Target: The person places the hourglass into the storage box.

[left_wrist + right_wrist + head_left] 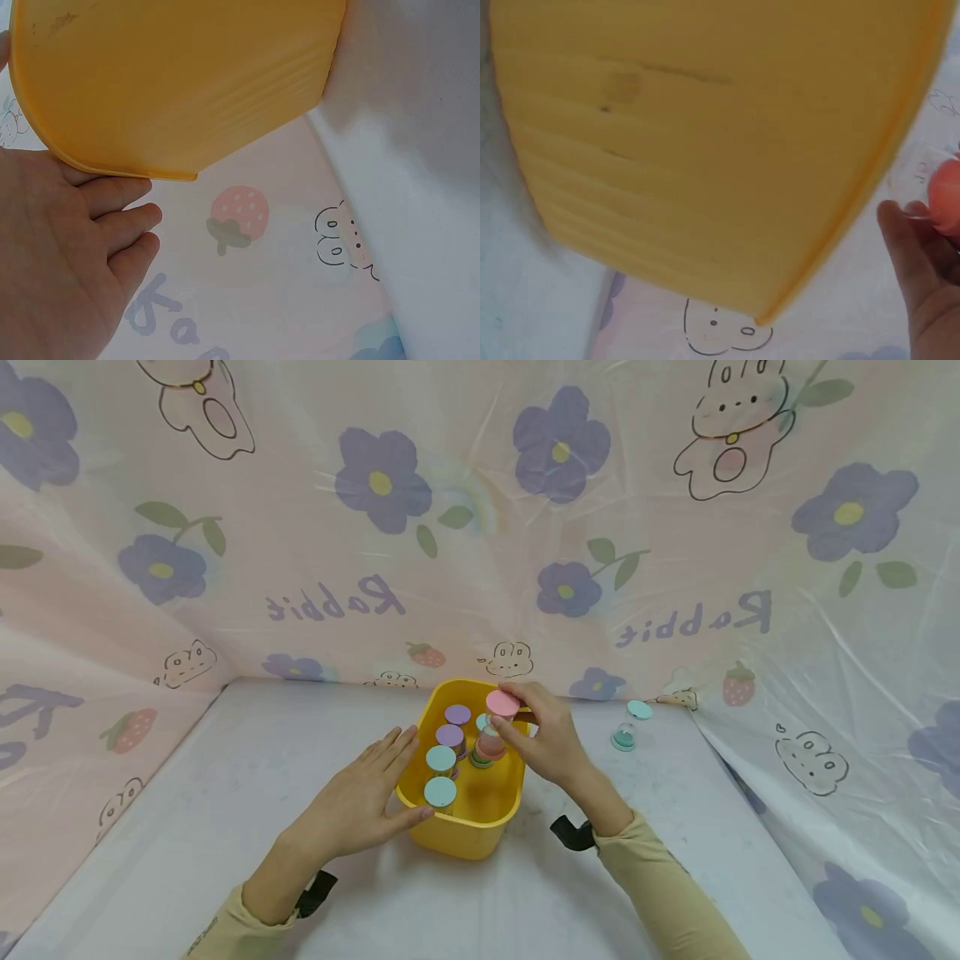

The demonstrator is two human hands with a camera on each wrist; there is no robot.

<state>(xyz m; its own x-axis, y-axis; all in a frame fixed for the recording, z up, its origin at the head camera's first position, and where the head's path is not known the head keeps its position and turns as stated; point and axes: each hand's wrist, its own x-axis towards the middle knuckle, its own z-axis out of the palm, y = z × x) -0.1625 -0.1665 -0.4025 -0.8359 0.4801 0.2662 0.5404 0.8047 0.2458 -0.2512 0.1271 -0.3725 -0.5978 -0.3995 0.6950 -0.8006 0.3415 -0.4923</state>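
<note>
A yellow plastic bin (461, 839) stands on the table with several small sand timers inside, capped in purple, such as the purple timer (450, 736), and teal, such as the teal timer (440, 792). My right hand (551, 739) pinches a pink sand timer (502, 703) between thumb and fingers, over the bin's right side. Its clear wall and pink part (946, 196) show at the edge of the right wrist view. With its fingers straight, my left hand (356, 802) rests against the bin's left rim; in the left wrist view its fingers (124, 229) lie by that rim.
Another teal sand timer (623, 740) stands on the white table to the right of the bin. Behind and at both sides hangs a pale cloth (465, 410) printed with flowers and rabbits, meeting the table's back edge.
</note>
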